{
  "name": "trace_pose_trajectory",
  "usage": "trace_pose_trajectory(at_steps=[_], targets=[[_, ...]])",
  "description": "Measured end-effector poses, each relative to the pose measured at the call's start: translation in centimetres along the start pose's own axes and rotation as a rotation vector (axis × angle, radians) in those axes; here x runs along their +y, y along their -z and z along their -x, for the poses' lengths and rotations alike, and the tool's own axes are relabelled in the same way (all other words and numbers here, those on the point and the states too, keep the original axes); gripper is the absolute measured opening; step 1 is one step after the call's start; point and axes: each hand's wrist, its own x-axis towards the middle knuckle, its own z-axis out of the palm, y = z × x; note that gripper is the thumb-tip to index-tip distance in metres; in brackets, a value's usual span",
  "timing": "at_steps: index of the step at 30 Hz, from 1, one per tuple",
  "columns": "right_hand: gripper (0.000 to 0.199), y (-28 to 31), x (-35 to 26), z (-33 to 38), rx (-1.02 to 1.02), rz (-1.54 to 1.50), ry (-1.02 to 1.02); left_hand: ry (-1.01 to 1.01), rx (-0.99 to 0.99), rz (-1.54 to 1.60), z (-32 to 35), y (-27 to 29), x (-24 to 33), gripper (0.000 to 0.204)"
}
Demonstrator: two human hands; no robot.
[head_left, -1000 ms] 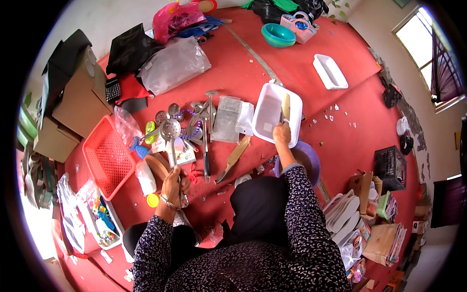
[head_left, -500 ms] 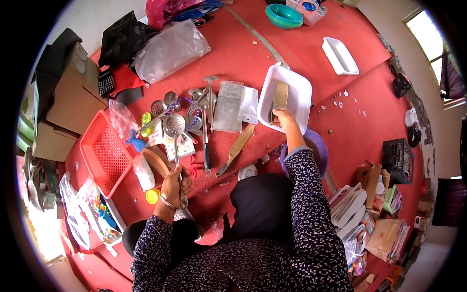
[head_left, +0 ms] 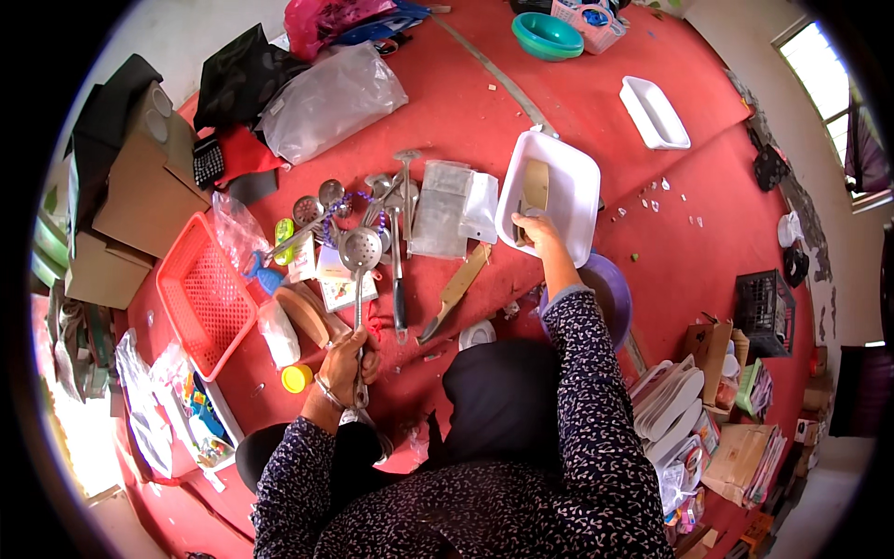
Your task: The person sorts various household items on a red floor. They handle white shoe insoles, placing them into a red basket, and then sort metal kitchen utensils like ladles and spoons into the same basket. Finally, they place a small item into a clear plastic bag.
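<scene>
My left hand (head_left: 346,365) is closed round the handle of a metal skimmer (head_left: 360,250), a long-handled ladle with a round, perforated head. The head is held up over the pile of utensils. Over at the right, my right hand (head_left: 540,233) reaches into a white plastic tub (head_left: 575,210). Its fingers are closed at the dark end of a knife in a brown cover (head_left: 535,184), which lies along the tub's left side. A second brown-covered knife (head_left: 456,292), with a dark handle, rests on the red mat between my hands.
Metal ladles and spatulas (head_left: 399,270) lie beside a clear plastic packet (head_left: 440,210). To the left is a red basket (head_left: 209,298); a purple basin (head_left: 607,296) stands under my right forearm. A white tray (head_left: 655,114) and green bowls (head_left: 548,37) are farther off.
My left hand has shifted the skimmer to the right and slightly nearer to me. My right hand stays in the tub at the covered knife, with its fingers slightly moved.
</scene>
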Motion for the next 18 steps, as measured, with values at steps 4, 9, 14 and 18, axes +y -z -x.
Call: trace_pose_trajectory(at_steps=[4,9,14,18], targets=[[0.016,0.6,-1.0,0.9,-0.057,-0.422,-0.090,-0.046,0.020,-0.012,0.1,0.0,0.1,0.025],[0.017,1.1,-1.9,6.0,-0.253,-0.568,-0.002,-0.101,0.123,0.051,0.8,0.9,-0.3,0.024],[0.020,-2.8,-6.8,13.0,-0.385,-0.343,0.255,-0.165,0.450,0.205,1.2,1.5,-1.7,0.023],[0.024,-10.3,-11.5,16.4,-0.518,0.047,0.384,-0.422,0.511,0.273,3.7,1.1,-1.0,0.027]])
